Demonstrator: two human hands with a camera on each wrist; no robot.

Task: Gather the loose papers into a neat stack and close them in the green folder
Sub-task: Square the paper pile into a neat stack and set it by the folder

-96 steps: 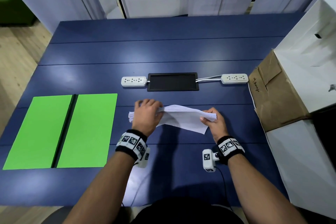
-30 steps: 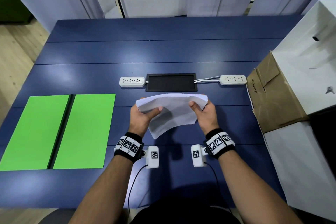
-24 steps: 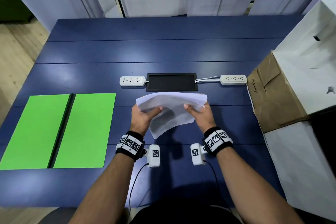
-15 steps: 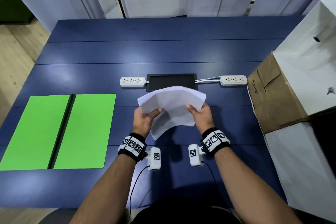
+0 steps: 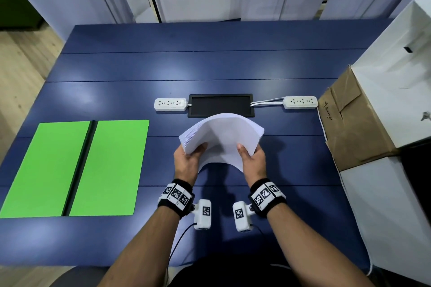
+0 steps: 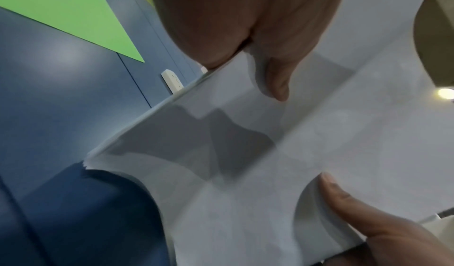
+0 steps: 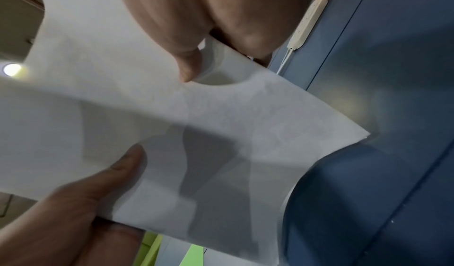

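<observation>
A stack of white papers is held up above the blue table, bowed upward in the middle. My left hand grips its left edge with the thumb on the near face, and my right hand grips its right edge the same way. The left wrist view shows the papers with a thumb on top. The right wrist view shows the papers pinched between thumb and fingers. The green folder lies open and flat at the left of the table, its black spine in the middle.
Two white power strips flank a black panel just behind the papers. A brown cardboard box and white boxes line the right edge of the table.
The papers, first held low and sideways, have been turned and raised toward upright. Over the last second both hands tipped the stack's top edge up and away, and it now bows more.
</observation>
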